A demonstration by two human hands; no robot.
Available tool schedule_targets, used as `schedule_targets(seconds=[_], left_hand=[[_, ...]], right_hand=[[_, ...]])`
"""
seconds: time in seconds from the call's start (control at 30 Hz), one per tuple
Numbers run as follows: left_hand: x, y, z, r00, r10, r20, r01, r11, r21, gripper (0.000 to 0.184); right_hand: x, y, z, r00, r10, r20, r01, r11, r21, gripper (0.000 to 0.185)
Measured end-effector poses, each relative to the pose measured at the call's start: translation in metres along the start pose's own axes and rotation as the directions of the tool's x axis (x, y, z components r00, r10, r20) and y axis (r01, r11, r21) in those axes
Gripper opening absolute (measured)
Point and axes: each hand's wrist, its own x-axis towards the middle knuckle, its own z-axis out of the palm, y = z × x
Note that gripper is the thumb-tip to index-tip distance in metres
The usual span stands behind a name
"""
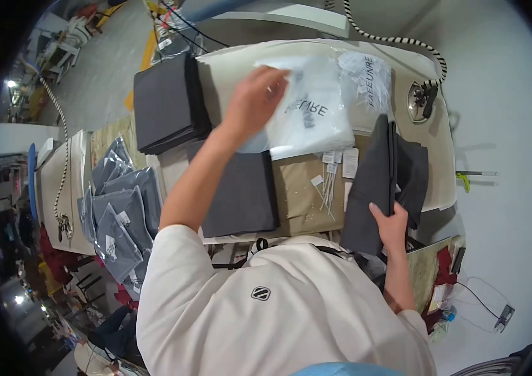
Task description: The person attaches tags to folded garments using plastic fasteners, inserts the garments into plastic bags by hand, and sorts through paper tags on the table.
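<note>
My left hand (pixel 254 103) is raised over the far middle of the table, fingers curled and a little blurred at the upper left corner of a clear plastic bag (pixel 335 128) with black lettering. The fingertips appear closed on the bag's film. My right hand (pixel 392 229) grips a folded dark grey garment (pixel 369 182), thumb on top, holding it tilted up off the table's right side. More dark grey fabric (pixel 413 163) hangs behind it. Several white tags with strings (pixel 330 166) lie on brown fabric (pixel 297 185) between the hands.
Stacks of folded dark garments stand at the far left (pixel 162 103) and near middle (pixel 234 194). Bagged garments (pixel 125 210) are piled left. Another lettered bag (pixel 366 81) lies at the back. An iron (pixel 421 102) with a striped cord (pixel 397 40) sits at the far right, beside the wall.
</note>
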Motion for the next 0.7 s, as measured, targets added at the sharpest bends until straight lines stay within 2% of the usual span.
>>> schedule_targets(seconds=[0.07,0.1,0.13,0.2,0.23,0.33,0.37,0.47,0.6,0.7], left_hand=[[-0.034,0.047,-0.012,0.977,0.215,0.008,-0.215,0.976,0.046,0.026],[-0.056,0.066,-0.012,0.965,0.243,0.099,-0.248,0.968,0.040,0.025],[-0.077,0.081,-0.007,0.945,0.267,0.190,-0.278,0.960,0.032,0.024],[-0.116,0.088,0.013,0.863,0.364,0.350,-0.440,0.882,0.167,0.024],[-0.130,0.091,0.010,0.870,0.357,0.340,-0.432,0.885,0.177,0.024],[-0.164,0.095,0.002,0.813,0.347,0.467,-0.493,0.838,0.235,0.026],[-0.174,0.092,0.001,0.822,0.339,0.458,-0.480,0.845,0.236,0.026],[-0.194,0.080,-0.005,0.783,0.475,0.401,-0.605,0.732,0.313,0.020],[-0.195,0.100,-0.024,0.831,0.397,0.391,-0.543,0.732,0.411,0.020],[-0.184,0.106,-0.024,0.786,0.455,0.418,-0.613,0.655,0.441,0.019]], right_hand=[[0.001,-0.046,0.026,0.988,0.087,0.127,-0.112,0.973,0.202,0.025],[0.000,-0.052,0.039,0.988,0.074,0.134,-0.100,0.975,0.201,0.025],[-0.001,-0.054,0.055,0.982,0.068,0.176,-0.121,0.943,0.312,0.025],[-0.007,-0.059,0.080,0.964,0.048,0.263,-0.180,0.843,0.507,0.027],[-0.013,-0.064,0.088,0.961,0.042,0.273,-0.178,0.848,0.499,0.027],[-0.032,-0.072,0.108,0.954,0.057,0.293,-0.143,0.949,0.281,0.028],[-0.038,-0.073,0.113,0.952,0.060,0.301,-0.145,0.952,0.268,0.028],[-0.053,-0.077,0.130,0.955,0.041,0.293,-0.134,0.942,0.308,0.028],[-0.065,-0.083,0.136,0.968,-0.081,0.239,-0.003,0.943,0.332,0.029],[-0.060,-0.085,0.130,0.969,-0.058,0.240,-0.044,0.916,0.400,0.031]])
